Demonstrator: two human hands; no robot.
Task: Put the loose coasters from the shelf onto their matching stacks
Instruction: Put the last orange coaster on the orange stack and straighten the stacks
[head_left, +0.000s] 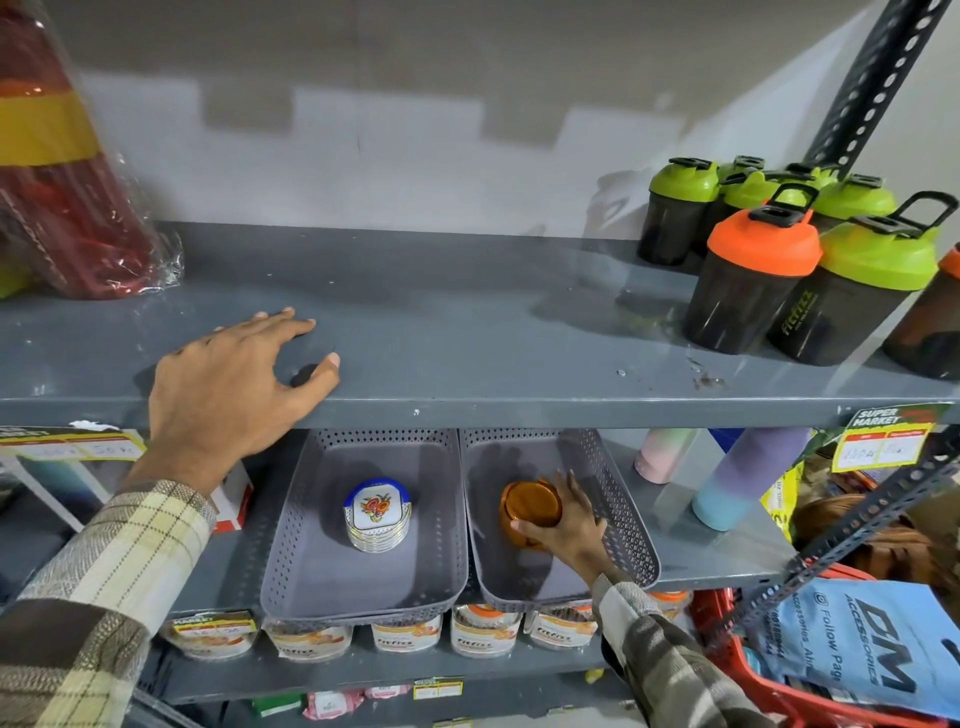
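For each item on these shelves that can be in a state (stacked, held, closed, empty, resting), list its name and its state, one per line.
Left hand: flat on the upper shelf, holding nothing.
Right hand: gripping the orange coaster stack.
Orange coaster stack: in the right grey tray, held.
Floral coaster stack: neatly piled in the left grey tray, untouched.
Shaker bottles: upright, lids on.

Two baskets (363, 597) side by side, coaster stack (377, 514) in left, bottles (748, 280) above, perhaps rightmost
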